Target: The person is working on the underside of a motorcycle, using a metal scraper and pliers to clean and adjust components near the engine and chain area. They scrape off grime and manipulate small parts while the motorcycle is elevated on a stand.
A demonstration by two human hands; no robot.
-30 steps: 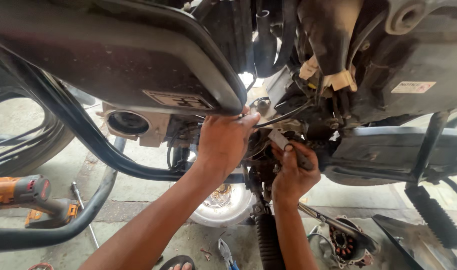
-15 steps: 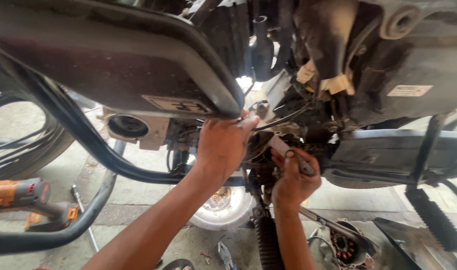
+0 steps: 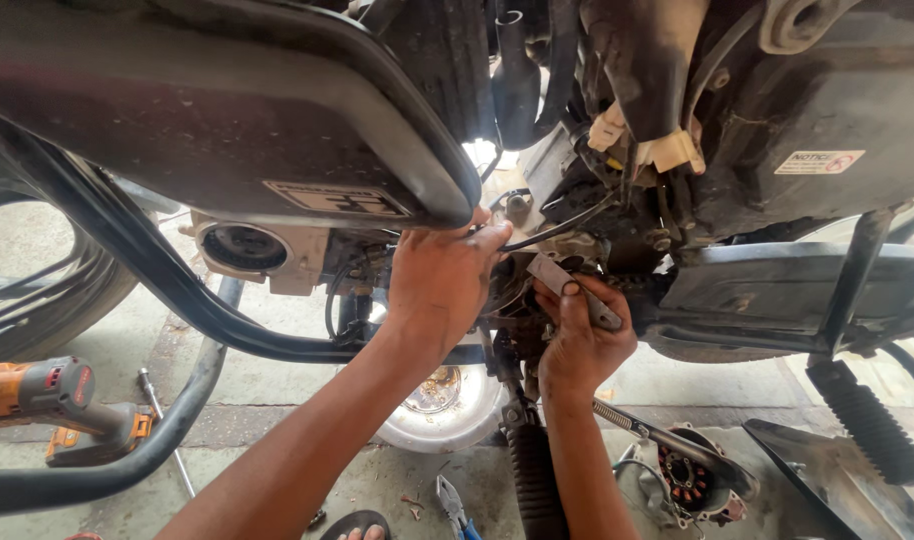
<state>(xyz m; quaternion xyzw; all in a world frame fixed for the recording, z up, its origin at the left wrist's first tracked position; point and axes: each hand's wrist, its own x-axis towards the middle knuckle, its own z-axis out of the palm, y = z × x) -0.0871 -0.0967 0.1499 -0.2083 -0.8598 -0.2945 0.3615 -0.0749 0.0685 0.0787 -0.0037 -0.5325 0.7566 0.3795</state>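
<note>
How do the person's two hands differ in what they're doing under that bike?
The right hand grips a flat metal wrench, thumb pressed along it; the left hand holds no tool, its fingers reaching into the engine parts by a black cable. The left hand sits higher than the right. Both are bare and reach upward.

Under the raised vehicle's dark underside, the left hand (image 3: 445,285) reached up to a black cable (image 3: 562,226), fingertips touching it. Just beside, the right hand (image 3: 580,340) gripped a flat metal wrench (image 3: 575,290). An orange power drill (image 3: 49,395) lay on the concrete floor (image 3: 277,380).
</note>
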